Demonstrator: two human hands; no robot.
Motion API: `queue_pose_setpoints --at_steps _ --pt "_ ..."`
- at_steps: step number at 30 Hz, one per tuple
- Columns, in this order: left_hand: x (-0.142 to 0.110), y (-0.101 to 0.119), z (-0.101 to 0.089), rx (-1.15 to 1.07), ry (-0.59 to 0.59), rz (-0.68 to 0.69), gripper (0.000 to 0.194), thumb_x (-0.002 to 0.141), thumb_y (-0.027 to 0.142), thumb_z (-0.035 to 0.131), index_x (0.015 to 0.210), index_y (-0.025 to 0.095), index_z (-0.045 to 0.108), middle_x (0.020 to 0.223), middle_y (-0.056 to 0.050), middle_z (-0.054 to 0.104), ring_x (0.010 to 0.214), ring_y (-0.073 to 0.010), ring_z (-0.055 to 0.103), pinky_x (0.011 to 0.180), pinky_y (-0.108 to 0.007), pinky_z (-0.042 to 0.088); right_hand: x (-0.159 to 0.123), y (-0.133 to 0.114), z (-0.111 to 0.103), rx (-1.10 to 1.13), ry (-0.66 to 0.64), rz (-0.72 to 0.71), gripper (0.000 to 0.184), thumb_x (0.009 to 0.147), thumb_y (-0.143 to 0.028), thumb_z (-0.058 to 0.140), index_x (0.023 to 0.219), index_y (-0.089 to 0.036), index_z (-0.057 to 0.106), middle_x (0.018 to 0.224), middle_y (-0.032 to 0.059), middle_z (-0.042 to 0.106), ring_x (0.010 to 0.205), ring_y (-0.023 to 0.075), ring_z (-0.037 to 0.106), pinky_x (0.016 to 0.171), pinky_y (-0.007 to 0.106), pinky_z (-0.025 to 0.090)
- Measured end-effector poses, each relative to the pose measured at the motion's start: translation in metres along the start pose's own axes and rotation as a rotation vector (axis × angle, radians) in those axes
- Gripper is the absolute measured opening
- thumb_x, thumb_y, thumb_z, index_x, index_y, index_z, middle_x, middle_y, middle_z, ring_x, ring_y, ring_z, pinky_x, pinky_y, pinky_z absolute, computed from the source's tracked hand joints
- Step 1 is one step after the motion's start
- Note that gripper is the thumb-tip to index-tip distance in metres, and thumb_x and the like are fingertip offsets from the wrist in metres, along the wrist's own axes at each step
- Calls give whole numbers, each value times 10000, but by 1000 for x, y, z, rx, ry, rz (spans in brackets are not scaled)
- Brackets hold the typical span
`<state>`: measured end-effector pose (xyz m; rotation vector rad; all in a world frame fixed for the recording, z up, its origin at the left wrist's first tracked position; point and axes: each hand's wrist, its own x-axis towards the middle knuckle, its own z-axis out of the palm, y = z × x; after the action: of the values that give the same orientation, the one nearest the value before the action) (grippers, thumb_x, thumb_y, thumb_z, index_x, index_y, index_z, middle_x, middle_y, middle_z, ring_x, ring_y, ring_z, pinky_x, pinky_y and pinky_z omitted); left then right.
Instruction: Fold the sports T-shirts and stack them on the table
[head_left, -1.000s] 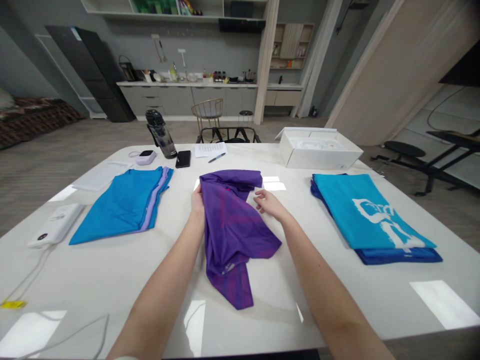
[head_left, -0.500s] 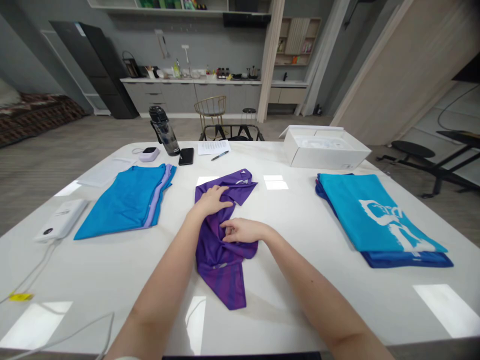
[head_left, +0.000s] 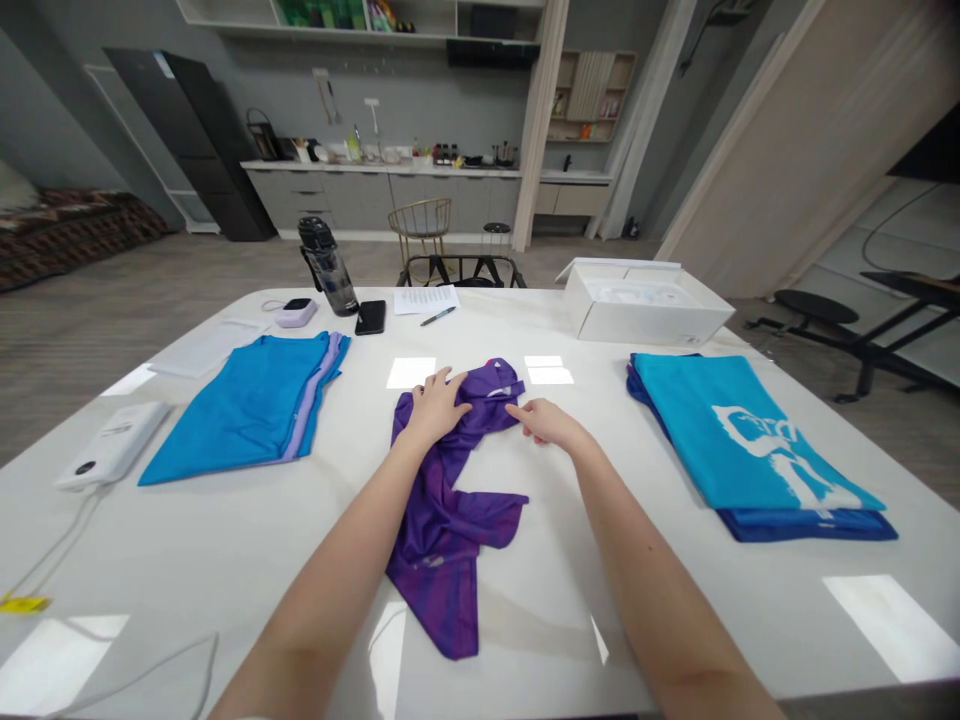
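A crumpled purple shirt lies on the white table in front of me, its collar end away from me and a pointed flap towards me. My left hand rests on its upper part, fingers apart and pressing on the cloth. At the shirt's upper right edge, my right hand has its fingers curled in, with thumb and forefinger pinching the cloth by the white mark. To the left lies a stack of blue and lilac shirts. On the right is a folded turquoise shirt with white lettering, over darker blue ones.
Along the back stand a water bottle, a phone, a pen on paper, and an open white box. A white power bank with cables lies at the left. A chair stands behind the table.
My right hand has moved from the shirt's middle up to its upper right edge. The upper part is bunched differently, and a flap now spreads rightward. My left hand stays on the cloth.
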<state>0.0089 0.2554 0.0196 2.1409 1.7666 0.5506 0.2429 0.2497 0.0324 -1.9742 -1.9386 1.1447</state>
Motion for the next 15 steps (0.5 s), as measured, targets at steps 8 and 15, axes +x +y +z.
queue_pose_setpoints --at_steps 8,15 --pt "19 -27 4 -272 246 -105 168 890 347 620 852 217 720 856 -48 728 817 -217 662 802 -326 489 11 -4 39 -187 241 -154 201 873 -401 682 842 -204 659 899 77 706 879 243 658 698 297 426" --pt "24 -53 -19 -522 501 -299 301 860 428 622 966 161 712 926 -73 715 834 -209 647 779 -319 502 14 -1 11 453 215 -377 388 861 -581 608 786 -204 552 729 -2 586 644 142 542 556 247 395"
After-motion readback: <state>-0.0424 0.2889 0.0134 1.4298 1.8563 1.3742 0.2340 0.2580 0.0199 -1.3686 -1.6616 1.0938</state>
